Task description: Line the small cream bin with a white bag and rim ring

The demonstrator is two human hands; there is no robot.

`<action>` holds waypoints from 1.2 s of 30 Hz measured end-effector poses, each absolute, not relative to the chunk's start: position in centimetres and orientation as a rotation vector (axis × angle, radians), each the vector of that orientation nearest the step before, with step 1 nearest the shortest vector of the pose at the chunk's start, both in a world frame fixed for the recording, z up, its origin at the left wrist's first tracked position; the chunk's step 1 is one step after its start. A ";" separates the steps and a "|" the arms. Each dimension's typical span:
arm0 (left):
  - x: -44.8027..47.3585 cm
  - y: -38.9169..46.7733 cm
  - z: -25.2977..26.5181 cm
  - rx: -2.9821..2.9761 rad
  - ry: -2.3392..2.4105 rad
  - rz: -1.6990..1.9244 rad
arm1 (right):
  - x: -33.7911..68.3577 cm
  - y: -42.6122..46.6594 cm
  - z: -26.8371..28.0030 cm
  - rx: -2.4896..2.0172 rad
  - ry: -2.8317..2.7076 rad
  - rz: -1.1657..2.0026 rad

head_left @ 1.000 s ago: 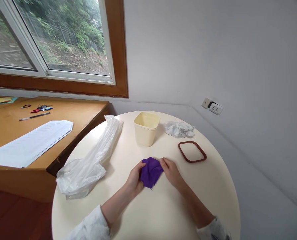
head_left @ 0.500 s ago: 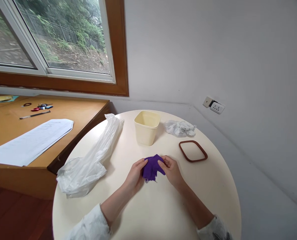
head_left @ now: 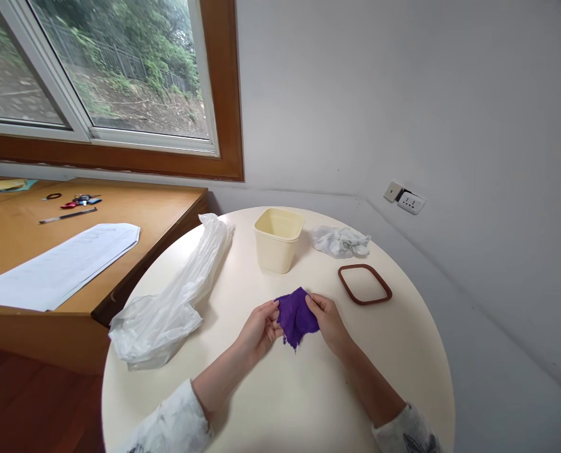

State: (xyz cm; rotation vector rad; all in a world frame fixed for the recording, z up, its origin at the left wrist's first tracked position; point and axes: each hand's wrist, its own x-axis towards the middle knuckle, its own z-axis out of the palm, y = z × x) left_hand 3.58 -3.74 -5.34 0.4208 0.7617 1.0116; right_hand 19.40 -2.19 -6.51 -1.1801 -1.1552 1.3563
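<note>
Nearest, the front of the round white bench (head_left: pixel 304 402) is crossed by two forearms in pale sleeves (head_left: pixel 174 418). Above its surface, near the middle, a small purple cloth (head_left: pixel 298 314) is held between the two hands. Its left edge is pinched lightly by the left hand (head_left: pixel 260 327), whose lower fingers are spread apart behind it; its upper right part is gripped between thumb and fingers by the right hand (head_left: pixel 332 322). The cloth is apparently held from both sides so that it is stretched and can be looked over; its frayed lower edge is left hanging.

To the left, a long plastic bag (head_left: pixel 167 314) is laid near the bench's rim, and to the right a brown frame (head_left: pixel 365 303) is laid flat. Both are seemingly set aside so that the middle is left to the hands, with room on either side of the wrists. Farther off, a cream bin (head_left: pixel 275 255) is stood upright, open end up, and beside it a crumpled bag (head_left: pixel 341 243) is placed near the far rim, where little margin is left.

Beyond, papers (head_left: pixel 68 264) are spread on a wooden bench (head_left: pixel 167 201), and the far side is closed by a wall (head_left: pixel 379 94) and a window (head_left: pixel 143 82).
</note>
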 end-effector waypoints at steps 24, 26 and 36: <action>3.4 -4.1 -4.9 0.560 0.775 0.985 | 27.7 0.4 -4.6 -1.208 -0.937 0.942; 3.4 -4.1 -5.1 0.562 0.772 0.977 | 28.5 0.8 -4.8 -1.193 -0.918 0.912; 3.4 -4.1 -5.5 0.551 0.782 0.964 | 34.6 2.4 -7.5 -1.803 -1.040 0.289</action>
